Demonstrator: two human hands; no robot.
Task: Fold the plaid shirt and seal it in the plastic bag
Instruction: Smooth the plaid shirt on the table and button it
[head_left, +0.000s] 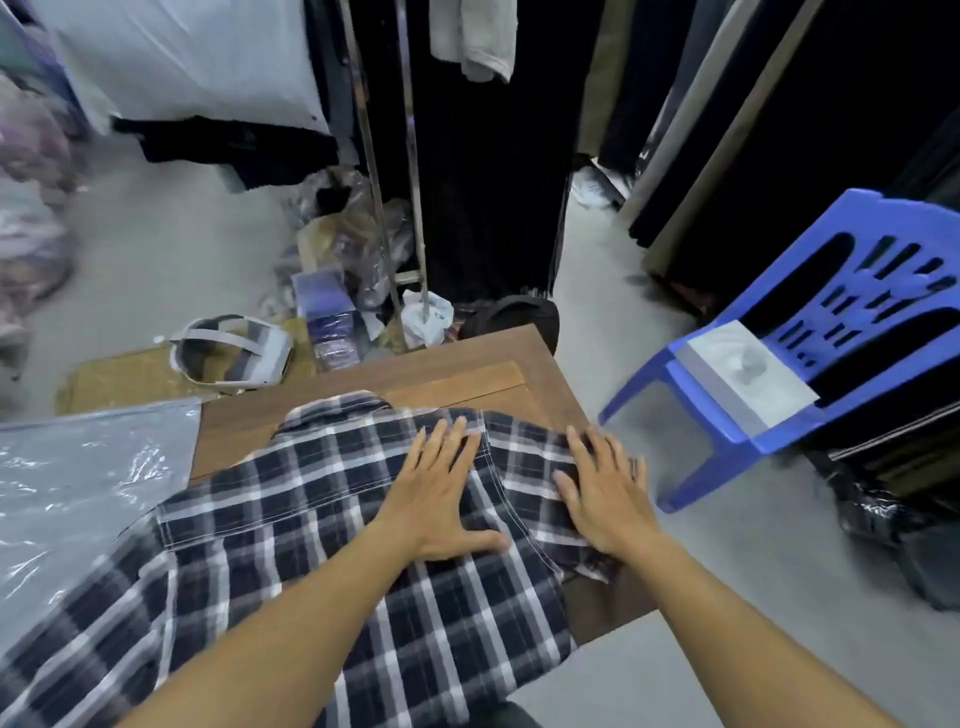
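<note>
Plastic bag lies flat at left, overlapping wooden table edge. Plaid shirt spread across table. Left hand and right hand both flat, fingers extended, pressing shirt. Blue chair at right; grey floor.

Two bare forearms come in from the near edge, uncovered from the frame edge to the wrists, with no sleeve showing on either. The left hand has long, slim fingers and short nails, and it carries no ring, watch or band. The right hand is equally plain, with no glove and no jewellery; its fingertips are slightly blurred. Both wrists are narrow and unmarked.
</note>
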